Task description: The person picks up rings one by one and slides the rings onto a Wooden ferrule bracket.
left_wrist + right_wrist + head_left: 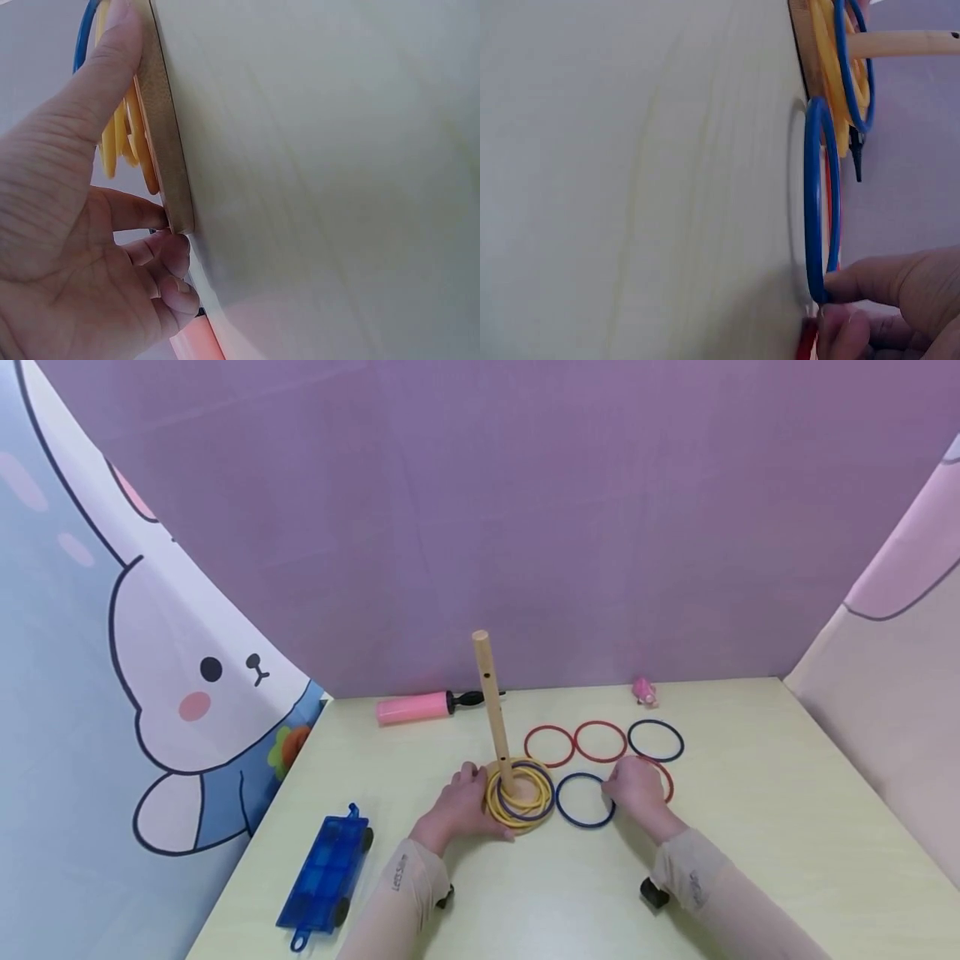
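Note:
My left hand grips the edge of a ring-toss stand's round wooden base, thumb on one side and fingers curled at the rim. From the base rises an upright wooden peg. Several yellow rings and a blue ring lie stacked around the peg's foot. To the right of the stand, my right hand pinches another blue ring between thumb and fingers at its right edge. In the right wrist view that ring stands slightly off the tabletop, with its shadow beside it.
Behind the right hand lie two red rings and a blue ring; another red ring is partly hidden by the hand. A pink hand pump and small pink toy are at the back. A blue toy trailer stands left.

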Motion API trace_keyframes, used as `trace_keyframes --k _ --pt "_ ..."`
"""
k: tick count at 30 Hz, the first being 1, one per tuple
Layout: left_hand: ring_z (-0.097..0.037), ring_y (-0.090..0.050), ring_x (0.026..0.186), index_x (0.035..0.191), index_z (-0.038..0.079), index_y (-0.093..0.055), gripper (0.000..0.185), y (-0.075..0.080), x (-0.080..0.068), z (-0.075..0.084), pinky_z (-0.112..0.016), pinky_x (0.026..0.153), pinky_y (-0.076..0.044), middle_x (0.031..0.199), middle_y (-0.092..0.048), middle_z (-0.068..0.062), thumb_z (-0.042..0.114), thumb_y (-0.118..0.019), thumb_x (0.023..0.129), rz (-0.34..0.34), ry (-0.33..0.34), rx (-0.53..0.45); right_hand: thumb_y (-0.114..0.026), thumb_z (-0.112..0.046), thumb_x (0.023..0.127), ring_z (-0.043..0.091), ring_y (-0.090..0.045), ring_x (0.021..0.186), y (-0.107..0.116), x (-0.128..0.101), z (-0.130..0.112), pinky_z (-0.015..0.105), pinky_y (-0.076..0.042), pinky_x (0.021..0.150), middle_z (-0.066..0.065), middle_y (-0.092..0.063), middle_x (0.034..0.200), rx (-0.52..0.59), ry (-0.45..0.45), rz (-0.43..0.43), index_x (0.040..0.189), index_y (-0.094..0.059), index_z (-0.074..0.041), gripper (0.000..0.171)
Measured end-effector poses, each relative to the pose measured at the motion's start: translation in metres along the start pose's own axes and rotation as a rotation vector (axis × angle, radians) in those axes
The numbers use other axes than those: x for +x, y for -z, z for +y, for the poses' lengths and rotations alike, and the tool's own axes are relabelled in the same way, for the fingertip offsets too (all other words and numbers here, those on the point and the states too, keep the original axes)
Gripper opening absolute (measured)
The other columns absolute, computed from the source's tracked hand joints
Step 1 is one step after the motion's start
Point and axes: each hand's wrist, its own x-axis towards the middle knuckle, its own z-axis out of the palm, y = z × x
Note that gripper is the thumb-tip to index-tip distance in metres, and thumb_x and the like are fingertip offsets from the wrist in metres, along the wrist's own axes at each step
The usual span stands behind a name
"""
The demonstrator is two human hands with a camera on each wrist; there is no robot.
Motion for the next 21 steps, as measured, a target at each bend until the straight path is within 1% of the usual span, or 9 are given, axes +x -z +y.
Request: trace_keyframes --k 2,4,8,9,11,15,21 --pt "-0.032 -0.042 0.122 0.149 0.001 -0.034 0.125 0.0 0.0 0.0 -0.049 0.102 -0.04 0.139 -0.037 -0.016 0.066 -0.085 0.055 -0.007 0.007 -0.009 -0.074 -0.011 0.077 0.015 -0.05 0.049 0.003 -0.003 0.003 0.029 -0.04 0.055 -0.002 -0.054 0.051 0.023 0.0 0.001 0.053 -0.056 -0.01 0.03" --pt "-0.032 -0.042 0.122 0.149 0.001 -0.035 0.124 0.001 -0.001 0.001 -0.049 0.102 -0.04 0.139 -0.036 -0.016 0.066 -0.085 0.055 -0.007 0.007 -0.014 -0.074 -0.011 0.078 0.014 -0.052 0.049 0.006 -0.006 0.006 0.028 -0.043 0.055 -0.002 -0.055 0.051 0.088 -0.019 -0.012 0.055 -0.059 -0.008 0.028" --pt "-0.03 -0.041 0.122 0.15 0.002 -0.034 0.125 0.0 -0.001 0.0 -0.046 0.103 -0.039 0.139 -0.036 -0.015 0.067 -0.084 0.055 -0.011 0.015 0.003 -0.075 -0.013 0.081 0.015 -0.058 0.053 0.011 -0.015 0.01 0.028 -0.048 0.055 0.001 -0.062 0.058 0.222 -0.084 -0.06 0.068 -0.069 -0.004 0.017" --pt "-0.03 -0.042 0.122 0.149 0.002 -0.034 0.125 0.0 -0.001 0.0 -0.047 0.103 -0.04 0.139 -0.036 -0.015 0.067 -0.084 0.055 -0.008 0.013 0.003 -0.076 -0.012 0.082 0.015 -0.059 0.055 0.011 -0.017 0.01 0.028 -0.049 0.055 0.002 -0.063 0.061 0.256 -0.094 -0.074 0.073 -0.07 -0.003 0.014" --pt "-0.03 -0.042 0.122 0.15 0.003 -0.034 0.125 -0.001 -0.001 -0.001 -0.046 0.103 -0.04 0.139 -0.036 -0.015 0.068 -0.084 0.055 -0.007 0.014 0.007 -0.076 -0.012 0.081 0.015 -0.06 0.057 0.012 -0.021 0.01 0.028 -0.051 0.056 0.002 -0.065 0.065 0.3 -0.101 -0.087 0.077 -0.072 -0.002 0.012" --pt "-0.03 -0.042 0.121 0.149 0.003 -0.035 0.125 -0.002 -0.001 -0.002 -0.047 0.102 -0.04 0.138 -0.037 -0.015 0.068 -0.083 0.055 -0.001 0.012 0.003 -0.076 -0.008 0.081 0.015 -0.063 0.06 0.018 -0.029 0.002 0.029 -0.055 0.057 0.004 -0.068 0.073 0.41 -0.074 -0.1 0.082 -0.072 0.0 0.009" --pt "-0.029 -0.042 0.121 0.15 0.004 -0.035 0.125 -0.002 0.001 -0.002 -0.047 0.102 -0.04 0.138 -0.037 -0.014 0.069 -0.083 0.054 0.002 0.009 0.004 -0.075 -0.008 0.084 0.017 -0.065 0.066 0.038 -0.039 -0.029 0.03 -0.057 0.062 0.01 -0.07 0.083 0.553 -0.003 -0.143 0.09 -0.072 0.002 0.012"
